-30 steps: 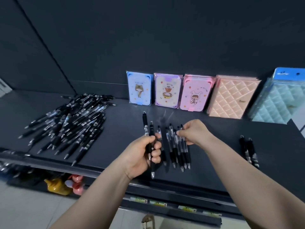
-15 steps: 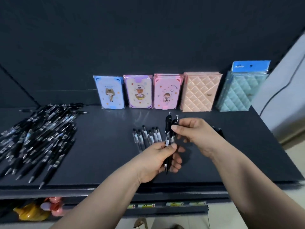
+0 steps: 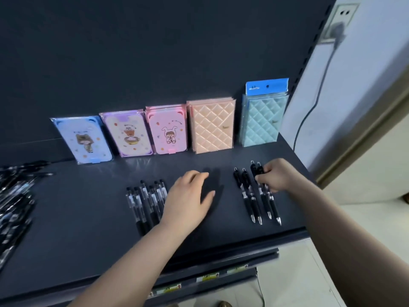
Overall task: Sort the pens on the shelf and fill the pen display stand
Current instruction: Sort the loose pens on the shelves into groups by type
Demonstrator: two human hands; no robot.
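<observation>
Findings, all placed against the shelf [image 3: 88,218], a dark, smooth board with a faint sheen.

1. A dark back panel [image 3: 155,52] rises behind it. A pale wall [image 3: 365,85] stands to its right, and a light floor [image 3: 365,235] lies below that end.
2. Five notebook packs [image 3: 211,127] lean upright along the shelf's back.
3. A loose pile [image 3: 13,196] of pens covers its left end.
4. Clear pens [image 3: 146,200] lie in a row at mid-shelf, with four black pens [image 3: 250,198] in a row toward its right end. All tips face the front edge.
5. Your left hand [image 3: 188,200] lies flat with relaxed fingers between the rows and covers the last clear pen.
6. Your right hand [image 3: 276,176] pinches the tops of the two rightmost black pens.
7. On the wall, a socket [image 3: 340,21] holds a plug, and its cable [image 3: 309,111] drops behind the shelf.
8. Price tags [image 3: 208,278] sit under the front edge.
</observation>
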